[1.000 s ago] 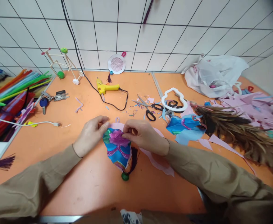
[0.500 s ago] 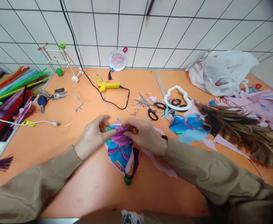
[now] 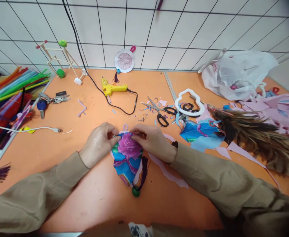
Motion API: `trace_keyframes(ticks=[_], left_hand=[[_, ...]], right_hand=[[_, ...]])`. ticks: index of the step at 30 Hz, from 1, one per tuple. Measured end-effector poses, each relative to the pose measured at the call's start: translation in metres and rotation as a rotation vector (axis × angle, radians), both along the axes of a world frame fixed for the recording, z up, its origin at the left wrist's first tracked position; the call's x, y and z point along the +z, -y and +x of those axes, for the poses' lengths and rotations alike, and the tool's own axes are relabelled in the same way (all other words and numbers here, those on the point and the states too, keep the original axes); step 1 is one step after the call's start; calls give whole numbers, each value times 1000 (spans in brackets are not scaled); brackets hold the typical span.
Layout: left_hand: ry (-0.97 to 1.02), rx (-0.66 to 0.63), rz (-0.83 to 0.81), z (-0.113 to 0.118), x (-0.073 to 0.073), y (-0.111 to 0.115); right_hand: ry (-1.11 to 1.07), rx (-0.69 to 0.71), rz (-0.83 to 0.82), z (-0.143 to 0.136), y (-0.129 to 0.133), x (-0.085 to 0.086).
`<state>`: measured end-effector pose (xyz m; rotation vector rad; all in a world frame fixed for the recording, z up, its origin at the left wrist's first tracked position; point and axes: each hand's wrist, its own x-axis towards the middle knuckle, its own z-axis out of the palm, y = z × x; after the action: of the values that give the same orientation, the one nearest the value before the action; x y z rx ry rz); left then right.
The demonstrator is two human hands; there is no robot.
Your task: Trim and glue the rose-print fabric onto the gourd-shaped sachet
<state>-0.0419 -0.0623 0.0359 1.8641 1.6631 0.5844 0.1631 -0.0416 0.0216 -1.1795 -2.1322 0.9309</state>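
A piece of blue fabric (image 3: 126,159) printed with a pink flower lies on the orange table in front of me, over a pale pink backing that shows at its edges. My left hand (image 3: 101,141) pinches its upper left edge between thumb and finger. At the upper right edge, my right hand (image 3: 154,141) pinches the same cloth, fingertips curled over it. A small pink loop (image 3: 125,127) sticks out at the top between the hands. From the lower end hang a green bead (image 3: 135,191) and a dark purple tassel (image 3: 144,171).
A yellow glue gun (image 3: 114,88) with a black cord lies beyond the hands. Scissors (image 3: 159,113), a white cloud-shaped frame (image 3: 189,102), blue fabric scraps (image 3: 201,131) and brown feathers (image 3: 248,138) are to the right. Keys (image 3: 55,98) and pipe cleaners (image 3: 13,85) are at left.
The fabric's top edge has been pulled up and straightened, so the pink flower shows more fully. Both hands have shifted slightly, still pinching the cloth; its lower tip has lifted off the backing.
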Motion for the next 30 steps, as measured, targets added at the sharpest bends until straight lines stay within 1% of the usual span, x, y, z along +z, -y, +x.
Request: trace_keyframes(ticks=[4,10,14,16,19,22,24,26,28,30], left_hand=[[43,62,-49,0,0,-2],[-75,34,-122,6,8,-4],[-70,31,-164,8,8,-5],[20,41,-172,6,5,-5],[309,83,-235,5,3,-5],[557,140,-306,7,5,-4],[648,165,-339,8,9,-4],[711,177,-365,9,12,-3],[747,182,-383,10,13,-3],[764,179,-394,10,13,-2]], right_hand=[[5,-2,22,-1,-3,-4],[37,17,57,-1,-3,-7],[41,29,77,-1,-2,-8],[37,30,97,-1,-1,-7],[3,10,161,1,0,-4],[-69,-48,207,4,-1,0],[-134,-75,150,5,-2,1],[-191,-79,31,5,-3,2],[-220,-63,-84,5,-3,2],[-230,-42,-151,3,-3,3]])
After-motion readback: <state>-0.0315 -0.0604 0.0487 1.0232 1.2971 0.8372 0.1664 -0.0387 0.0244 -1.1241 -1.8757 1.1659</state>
